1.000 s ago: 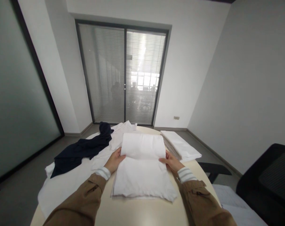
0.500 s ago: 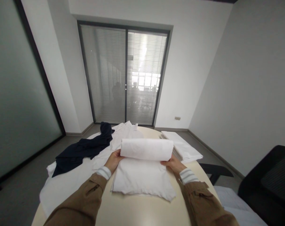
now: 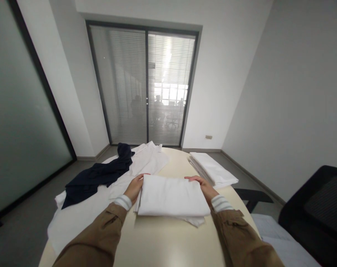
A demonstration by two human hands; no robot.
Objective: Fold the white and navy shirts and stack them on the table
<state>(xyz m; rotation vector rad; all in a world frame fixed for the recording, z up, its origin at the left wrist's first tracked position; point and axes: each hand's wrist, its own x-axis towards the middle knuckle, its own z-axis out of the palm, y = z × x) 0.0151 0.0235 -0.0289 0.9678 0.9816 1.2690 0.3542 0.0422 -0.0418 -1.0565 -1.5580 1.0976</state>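
You have the folded white cloth at lower centre, squarely in front of you, which probably lets both arms reach it evenly. Your left hand is at its upper left corner and your right hand at its upper right; that spread likely keeps the layers aligned and the top edge straight. On each hand the fingers lie close together along the far edge, touching the fabric, but I cannot tell whether they pinch it or merely rest there. A looser flap (slightly crooked) shows under the near edge, toward the right.

The pale table has a curved rim. Along its left side lies spread white fabric with a dark blue garment on top, apparently set aside to leave you the middle. Right of centre, a folded white stack sits near the far right rim, apart from your cloth.

Beyond, a dark-framed glass panel with blinds fills the upper centre between grey-white walls, and a black chair stands at lower right.
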